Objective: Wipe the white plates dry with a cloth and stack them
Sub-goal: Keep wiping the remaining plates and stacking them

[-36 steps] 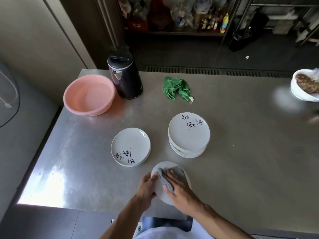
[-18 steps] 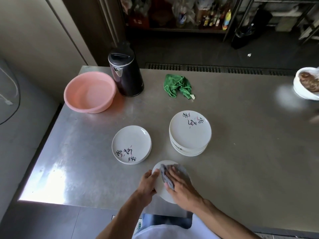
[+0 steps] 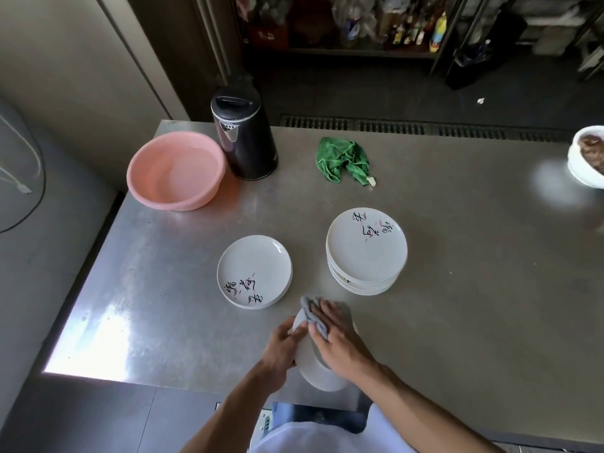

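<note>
Grips the held plate [image 3: 322, 379] by its left rim with the left hand [image 3: 282, 349], fingers curled round the edge. Holds it tilted at the near edge of the steel table [image 3: 457, 256], close to the body; cannot tell whether it touches the tabletop. Presses the grey cloth [image 3: 312, 313] onto the plate's upturned face with the right hand [image 3: 340, 341], fingers laid fairly straight and close together over the bunched fabric; cannot tell whether the thumb nips a fold. Shows a tuft of cloth poking out past the fingertips on the far side. Just beyond the hands and to the left, a short stack [image 3: 254, 273] of white plates, black brush lettering with pink strokes at the top plate's near rim. To the right of that and a little farther, apart from it, a tall stack [image 3: 366, 248] of the same plates, lettering at the far rim. Toward the far left corner, a pink basin [image 3: 183, 204] with a black kettle [image 3: 243, 135] just beside it on the right. Right of the kettle, a crumpled green cloth [image 3: 341, 160]. At the far right edge, cut off by the frame, a white bowl [image 3: 575, 165] with something brown inside.
</note>
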A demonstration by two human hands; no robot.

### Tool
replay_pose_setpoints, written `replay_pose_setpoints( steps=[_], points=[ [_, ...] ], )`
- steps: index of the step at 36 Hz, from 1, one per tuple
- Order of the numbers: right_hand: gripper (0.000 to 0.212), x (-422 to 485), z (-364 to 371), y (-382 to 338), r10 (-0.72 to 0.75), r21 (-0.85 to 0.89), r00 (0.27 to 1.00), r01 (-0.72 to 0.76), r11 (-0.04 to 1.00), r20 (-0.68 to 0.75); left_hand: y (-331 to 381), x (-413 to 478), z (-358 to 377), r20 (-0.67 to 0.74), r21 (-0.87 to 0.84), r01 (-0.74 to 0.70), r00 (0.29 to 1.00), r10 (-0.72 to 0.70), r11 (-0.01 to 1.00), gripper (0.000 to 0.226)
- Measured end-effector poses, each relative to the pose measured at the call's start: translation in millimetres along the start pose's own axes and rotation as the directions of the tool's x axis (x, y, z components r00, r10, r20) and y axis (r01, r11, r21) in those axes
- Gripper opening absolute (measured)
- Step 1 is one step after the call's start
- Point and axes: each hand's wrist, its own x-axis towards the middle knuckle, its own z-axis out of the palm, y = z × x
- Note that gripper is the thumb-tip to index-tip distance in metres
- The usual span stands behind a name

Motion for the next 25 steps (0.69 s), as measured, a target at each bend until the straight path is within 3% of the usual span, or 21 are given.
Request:
replay_pose_setpoints(
  steps=[3,7,8,11,14,15,17,19,20,23,25],
  points=[
    [0.054,-1,-1,10,-0.028,0.008,0.999,0.028,1.000,0.034,3,-1,-3,0.001,0.024,-0.015,1.000,0.015,1.000,0.027],
    [0.058,5,-10,28,0.279,0.078,0.958,-0.283,0.956,0.060,5,-2,-4,-0.023,0.036,-0.038,0.999,0.039,0.999,0.025],
    [0.058,4,-10,26,0.247,0.068,0.967,-0.251,0.966,0.063,5,-2,-3,-0.019,0.035,-0.038,0.999,0.038,0.999,0.024],
    [0.056,-4,-7,14,-0.064,0.045,0.996,0.062,0.997,0.055,5,-1,1,-0.006,0.050,-0.048,0.999,0.048,0.998,0.018],
    [0.054,-2,-10,15,-0.160,0.006,0.985,0.160,0.987,0.069,3,2,2,0.020,0.069,-0.060,0.998,0.059,0.996,0.017],
    [0.051,1,-11,18,-0.137,-0.026,0.990,0.137,0.990,0.030,3,1,2,0.023,0.040,-0.049,0.999,0.048,0.998,0.019],
    [0.050,7,-15,23,0.134,0.025,0.990,-0.133,0.991,-0.032,-1,0,1,0.002,-0.028,-0.032,0.999,0.032,0.999,0.028],
    [0.050,11,-20,30,0.391,0.090,0.920,-0.388,0.917,-0.019,-5,0,-4,-0.043,-0.086,-0.022,0.999,0.018,0.996,0.034],
    [0.049,12,-22,32,0.446,0.114,0.895,-0.442,0.890,-0.011,-8,1,-7,-0.067,-0.107,-0.015,0.998,0.008,0.994,0.036],
    [0.048,9,-30,28,0.468,0.169,0.883,-0.465,0.869,0.021,-10,5,-13,-0.088,-0.106,-0.008,0.996,-0.001,0.994,0.048],
    [0.049,9,-29,22,0.388,0.179,0.921,-0.388,0.904,0.032,-7,5,-16,-0.064,-0.096,0.001,0.998,-0.008,0.995,0.050]
  ],
)
